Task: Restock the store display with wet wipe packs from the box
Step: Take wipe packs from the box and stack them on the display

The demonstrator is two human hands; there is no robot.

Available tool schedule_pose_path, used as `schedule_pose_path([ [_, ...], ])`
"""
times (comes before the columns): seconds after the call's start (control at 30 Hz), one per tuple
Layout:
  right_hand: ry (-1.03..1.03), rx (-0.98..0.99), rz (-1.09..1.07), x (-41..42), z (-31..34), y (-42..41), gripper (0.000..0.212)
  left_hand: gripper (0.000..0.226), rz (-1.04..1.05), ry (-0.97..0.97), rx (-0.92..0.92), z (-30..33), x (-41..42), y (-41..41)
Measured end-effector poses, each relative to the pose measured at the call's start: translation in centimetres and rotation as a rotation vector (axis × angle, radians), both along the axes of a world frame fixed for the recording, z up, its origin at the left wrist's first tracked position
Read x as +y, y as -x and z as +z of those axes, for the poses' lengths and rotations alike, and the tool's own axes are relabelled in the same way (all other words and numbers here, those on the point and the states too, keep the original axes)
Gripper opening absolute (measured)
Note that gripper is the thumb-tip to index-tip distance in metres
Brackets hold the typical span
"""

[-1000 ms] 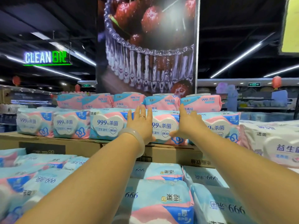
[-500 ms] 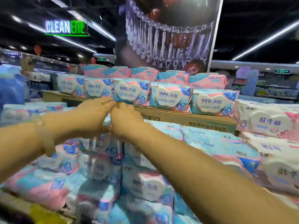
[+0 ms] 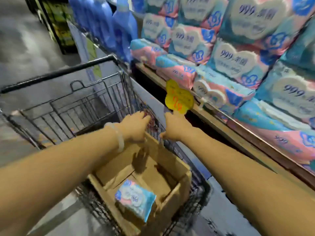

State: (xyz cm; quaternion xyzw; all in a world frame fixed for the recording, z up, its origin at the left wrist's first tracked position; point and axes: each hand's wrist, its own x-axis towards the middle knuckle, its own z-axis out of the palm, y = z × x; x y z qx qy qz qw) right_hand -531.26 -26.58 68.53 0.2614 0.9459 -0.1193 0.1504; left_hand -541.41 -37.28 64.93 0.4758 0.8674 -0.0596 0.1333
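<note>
Swung down from display [image 3: 238,53] to cart [image 3: 81,99]; left hand [image 3: 134,126] and right hand [image 3: 175,126] empty, grip apart, above box [image 3: 170,167]. Below both: one blue-pink wipe pack [image 3: 134,199], lying flat.

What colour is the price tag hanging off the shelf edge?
Yellow with orange-red digits: the price tag, clearest in the head view.
</note>
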Motion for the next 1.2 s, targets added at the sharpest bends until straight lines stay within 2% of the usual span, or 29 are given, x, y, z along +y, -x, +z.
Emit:
schedule_pose_path([
  [0.1, 0.119, -0.149, -0.064, -1.0, -6.9, 0.1, 0.062, 0.08, 0.046, 0.103, -0.125, -7.3, -2.1, 0.7],
  [0.17, 0.19, -0.168, -0.128, -1.6, -11.6, 0.1, 0.062, 0.071, 0.091, 0.163, -0.216, -11.4, -3.2, 1.3],
  [0.23, 0.276, -0.217, -0.205, -2.4, -15.6, 0.1, 0.062, 0.072, 0.127, 0.217, -0.298, -15.2, -4.1, 2.2],
  [0.37, 0.515, -0.256, -0.432, -4.3, -25.0, 0.6, 0.084, 0.074, 0.264, 0.265, -0.519, -21.6, -5.6, 3.3],
  [0.4, 0.595, -0.245, -0.543, -4.7, -27.3, 0.3, 0.087, 0.076, 0.343, 0.277, -0.589, -22.9, -6.1, 3.3],
  [0.47, 0.729, -0.231, -0.738, -5.4, -31.9, -0.3, 0.08, 0.088, 0.476, 0.3, -0.685, -27.0, -7.3, 3.4],
  [0.53, 0.75, -0.268, -0.853, -6.2, -33.2, -0.7, 0.082, 0.091, 0.599, 0.279, -0.758, -30.3, -8.2, 3.4],
  [0.6, 0.764, -0.352, -0.883, -6.6, -35.1, -0.8, 0.077, 0.067, 0.816, 0.263, -0.892, -32.9, -8.2, 3.1],
  [0.67, 0.835, -0.389, -0.911, -7.0, -36.1, -0.1, 0.064, 0.021, 1.063, 0.228, -1.079, -34.8, -7.9, 2.3],
  [0.7, 0.841, -0.365, -0.942, -7.0, -37.2, 0.1, 0.061, 0.007, 1.225, 0.162, -1.163, -35.6, -8.0, 1.7],
  [0.73, 0.837, -0.324, -0.983, -7.2, -38.2, 0.4, 0.057, 0.019, 1.353, 0.106, -1.261, -35.9, -7.8, 1.3],
  [0.8, 0.913, -0.273, -1.1, -8.0, -39.3, 0.9, 0.051, 0.024, 1.535, 0.049, -1.37, -36.8, -7.6, 0.7],
  [0.83, 0.907, -0.267, -1.167, -8.5, -40.2, 0.7, 0.061, 0.023, 1.58, 0.029, -1.364, -37.4, -7.2, 0.4],
  [0.9, 0.923, -0.221, -1.313, -9.2, -41.1, 0.6, 0.083, 0.051, 1.528, -0.135, -1.277, -38.1, -6.1, -0.1],
  [0.97, 0.938, -0.174, -1.392, -9.3, -43.5, -0.2, 0.073, 0.062, 1.293, -0.283, -1.198, -37.5, -4.3, 1.1],
  [1.0, 0.915, -0.13, -1.41, -9.0, -45.6, -1.2, 0.08, 0.066, 1.13, -0.303, -1.181, -36.9, -3.2, 2.1],
  [1.07, 0.864, -0.09, -1.417, -8.1, -45.1, -0.7, 0.116, 0.083, 0.855, -0.279, -1.122, -35.6, -1.2, 4.5],
  [1.1, 0.863, -0.068, -1.439, -7.3, -44.0, -0.1, 0.118, 0.093, 0.819, -0.25, -1.114, -36.1, -1.1, 5.4],
  [1.13, 0.821, -0.083, -1.449, -6.6, -43.3, 0.4, 0.109, 0.1, 0.835, -0.25, -1.083, -36.8, -1.2, 6.2],
  [1.17, 0.76, -0.068, -1.406, -5.8, -42.3, 1.4, 0.096, 0.099, 0.868, -0.205, -1.063, -37.7, -1.9, 6.6],
  [1.2, 0.689, -0.044, -1.331, -4.9, -41.8, 2.2, 0.089, 0.087, 0.953, -0.204, -1.091, -38.4, -2.8, 6.5],
])
